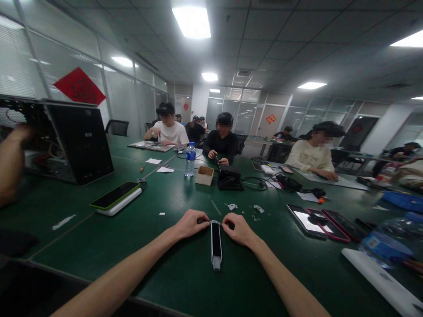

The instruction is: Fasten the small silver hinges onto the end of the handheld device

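Glaring down from the ceiling panels [191, 22], flooding the room with cool white light. Bouncing off the table [185, 264] and a phone screen [307, 222] in pale patches. Casting only soft, faint shadows. Bending the walls [66, 53] and ceiling [264, 39] outward toward the frame edges, softening detail in the far corners.
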The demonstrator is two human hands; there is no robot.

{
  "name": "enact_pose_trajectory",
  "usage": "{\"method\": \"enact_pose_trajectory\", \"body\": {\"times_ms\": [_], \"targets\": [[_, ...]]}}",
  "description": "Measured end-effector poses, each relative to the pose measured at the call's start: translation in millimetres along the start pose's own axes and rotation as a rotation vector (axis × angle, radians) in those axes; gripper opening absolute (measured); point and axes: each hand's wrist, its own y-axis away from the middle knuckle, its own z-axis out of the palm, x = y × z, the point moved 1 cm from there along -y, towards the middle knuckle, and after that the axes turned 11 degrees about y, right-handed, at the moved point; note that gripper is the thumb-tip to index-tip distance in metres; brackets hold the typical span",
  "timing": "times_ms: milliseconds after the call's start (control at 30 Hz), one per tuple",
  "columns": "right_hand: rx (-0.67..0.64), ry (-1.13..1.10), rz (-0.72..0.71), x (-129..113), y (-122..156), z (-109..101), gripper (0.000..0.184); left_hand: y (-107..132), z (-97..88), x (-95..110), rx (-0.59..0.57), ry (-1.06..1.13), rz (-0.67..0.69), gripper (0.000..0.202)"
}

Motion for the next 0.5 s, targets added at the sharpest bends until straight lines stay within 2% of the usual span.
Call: {"method": "enact_pose_trajectory", "body": {"times_ms": [300,500], "targets": [[-0.012,0.010,0.007,-1,0,0,0.013,1,0.1,3,0.004,-0.003,0.013,0.017],[-0.004,0.026,-0.008,-5,1,0,0.012,-1,4.2,-7,0.015,0.004,0.041,0.018]]}}
